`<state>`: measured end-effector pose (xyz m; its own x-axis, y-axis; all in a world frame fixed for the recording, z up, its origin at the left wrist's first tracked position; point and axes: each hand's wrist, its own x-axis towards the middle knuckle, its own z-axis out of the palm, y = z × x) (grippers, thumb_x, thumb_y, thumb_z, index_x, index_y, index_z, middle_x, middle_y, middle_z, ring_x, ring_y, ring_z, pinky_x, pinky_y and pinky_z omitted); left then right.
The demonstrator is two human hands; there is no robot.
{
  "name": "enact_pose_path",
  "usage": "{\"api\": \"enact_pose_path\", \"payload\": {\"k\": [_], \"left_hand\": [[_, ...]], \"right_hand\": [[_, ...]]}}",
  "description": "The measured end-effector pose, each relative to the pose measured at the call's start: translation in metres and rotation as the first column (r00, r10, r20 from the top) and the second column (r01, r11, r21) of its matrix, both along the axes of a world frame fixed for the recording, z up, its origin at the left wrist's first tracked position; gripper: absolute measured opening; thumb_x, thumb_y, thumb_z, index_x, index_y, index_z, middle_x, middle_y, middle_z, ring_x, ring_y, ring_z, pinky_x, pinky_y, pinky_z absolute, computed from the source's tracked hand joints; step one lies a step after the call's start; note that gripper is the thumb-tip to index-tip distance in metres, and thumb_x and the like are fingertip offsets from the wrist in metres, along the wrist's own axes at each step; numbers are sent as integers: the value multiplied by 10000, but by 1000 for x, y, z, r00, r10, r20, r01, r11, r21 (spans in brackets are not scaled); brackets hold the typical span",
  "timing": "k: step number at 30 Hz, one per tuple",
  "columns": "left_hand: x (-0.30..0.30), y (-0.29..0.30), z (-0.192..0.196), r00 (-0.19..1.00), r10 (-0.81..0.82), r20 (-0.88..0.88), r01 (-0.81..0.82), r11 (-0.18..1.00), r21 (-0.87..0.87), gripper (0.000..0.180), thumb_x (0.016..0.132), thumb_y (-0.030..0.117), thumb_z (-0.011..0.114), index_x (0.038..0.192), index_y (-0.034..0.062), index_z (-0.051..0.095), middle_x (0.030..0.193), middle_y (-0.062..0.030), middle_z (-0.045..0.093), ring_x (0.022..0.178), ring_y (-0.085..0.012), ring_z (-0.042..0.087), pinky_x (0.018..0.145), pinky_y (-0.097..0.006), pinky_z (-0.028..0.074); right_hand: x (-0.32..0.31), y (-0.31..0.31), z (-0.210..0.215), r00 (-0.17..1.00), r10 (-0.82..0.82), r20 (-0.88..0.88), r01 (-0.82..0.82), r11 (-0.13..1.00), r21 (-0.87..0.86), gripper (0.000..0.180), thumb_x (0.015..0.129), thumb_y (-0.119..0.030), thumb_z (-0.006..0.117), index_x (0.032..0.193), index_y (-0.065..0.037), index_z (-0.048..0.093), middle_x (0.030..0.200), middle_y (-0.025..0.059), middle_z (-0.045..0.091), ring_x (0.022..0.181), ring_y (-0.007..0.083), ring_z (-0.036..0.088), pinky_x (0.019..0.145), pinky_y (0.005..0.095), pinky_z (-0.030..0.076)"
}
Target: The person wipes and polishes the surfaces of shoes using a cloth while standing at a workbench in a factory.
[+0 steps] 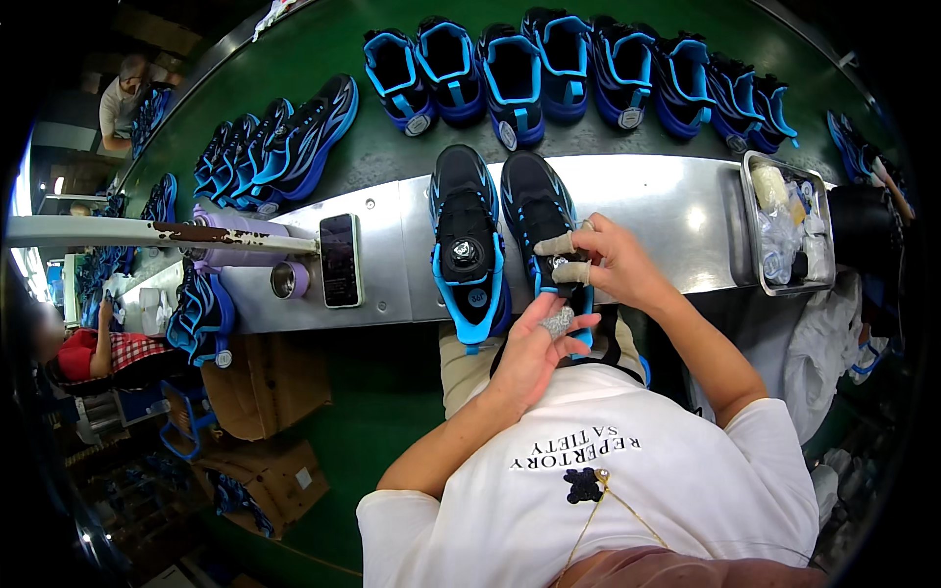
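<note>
Two black sneakers with bright blue trim stand side by side on the metal ledge, toes pointing away from me. The left sneaker (468, 211) has a round black lace dial (463, 256) on its tongue, and neither hand touches it. My right hand (610, 263), with pale finger covers, pinches the dial area on the tongue of the right sneaker (537, 194). At that shoe's collar is my left hand (537, 355), palm turned up, with a grey wrap on one finger. Its fingers are bent at the opening and partly hide the heel.
Several matching sneakers (511, 78) line the green bench behind the ledge (647, 196). A phone (340, 260), a purple bottle (245, 235) and a metal cup (289, 279) are left. A metal tray (831, 263) holds plastic bags at right. Cardboard boxes (265, 387) sit below.
</note>
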<state>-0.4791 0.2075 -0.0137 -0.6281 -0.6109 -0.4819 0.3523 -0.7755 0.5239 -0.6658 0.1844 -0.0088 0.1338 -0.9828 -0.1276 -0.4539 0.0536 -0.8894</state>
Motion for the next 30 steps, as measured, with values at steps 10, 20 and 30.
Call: {"api": "enact_pose_path", "payload": {"k": [10,20,30], "left_hand": [[-16,-14,4,994,-44,99,26,984,177,384,1014,207,446,1309,-37,410,1281,-144,493,1100,-310,617,628,-315,574],[-26,-4,-4,727,34,686,332,857,-395,272,906,16,415,1084,-76,599,992,-168,702,525,-126,604,477,-237,483],[37,-81,1,484,598,639,590,316,-743,326,761,79,730,1078,56,660,976,-91,554,816,-217,541,705,-308,453]], "right_hand": [[-10,-54,-19,991,-89,103,106,979,-174,308,889,-248,650,1175,-140,680,869,74,560,828,187,503,792,299,426],[4,-57,-59,995,-103,-4,99,967,-235,284,937,-194,566,1193,-144,678,914,73,481,927,210,484,869,313,409],[17,-108,-56,997,-32,-74,2,927,-375,317,911,-242,611,1198,-112,636,928,128,576,922,292,563,841,364,453]]}}
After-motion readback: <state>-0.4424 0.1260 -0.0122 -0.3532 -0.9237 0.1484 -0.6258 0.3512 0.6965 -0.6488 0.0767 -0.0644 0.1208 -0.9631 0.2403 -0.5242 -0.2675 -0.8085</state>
